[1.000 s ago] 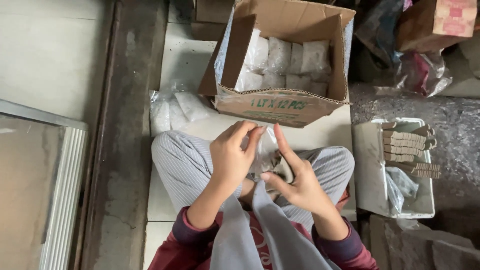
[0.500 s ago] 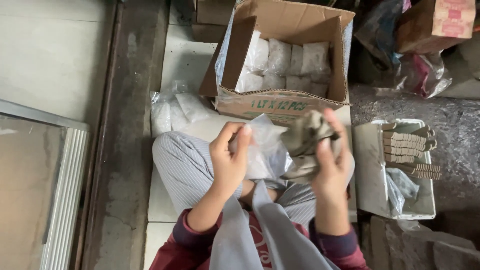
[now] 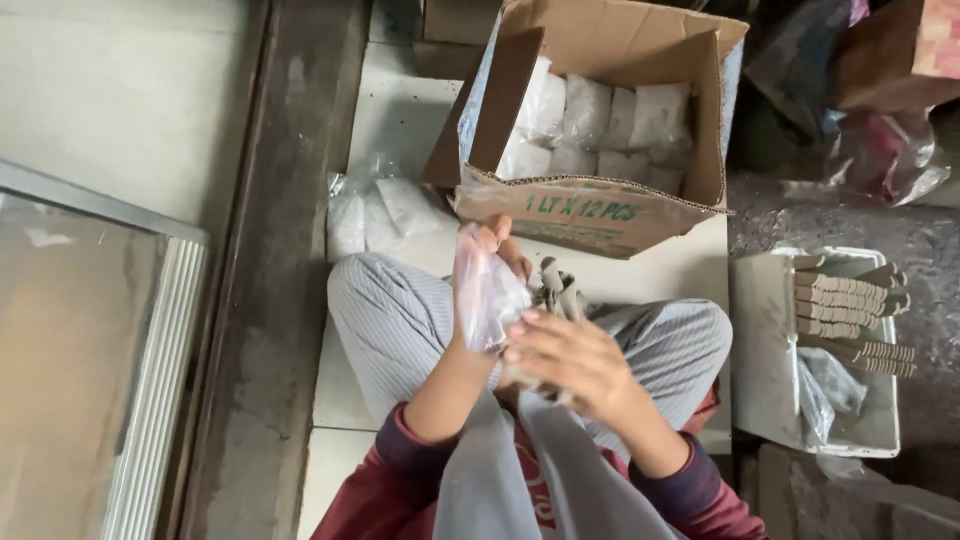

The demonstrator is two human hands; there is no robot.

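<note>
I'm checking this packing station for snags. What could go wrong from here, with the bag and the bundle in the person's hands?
1. The clear plastic bag hangs thin and crumpled in the left hand; stiff ends of the grey-brown bundle could snag or tear it.
2. The right hand grips the bundle loosely over the lap, so pieces might slip onto the tiled floor.
3. The cardboard box sits close ahead; a raised elbow or hand could bump its flap.

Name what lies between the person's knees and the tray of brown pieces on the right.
In the head view, only bare pale floor tile separates the striped knee from the white tray; the cardboard box sits farther up, clear of that stretch.
</note>
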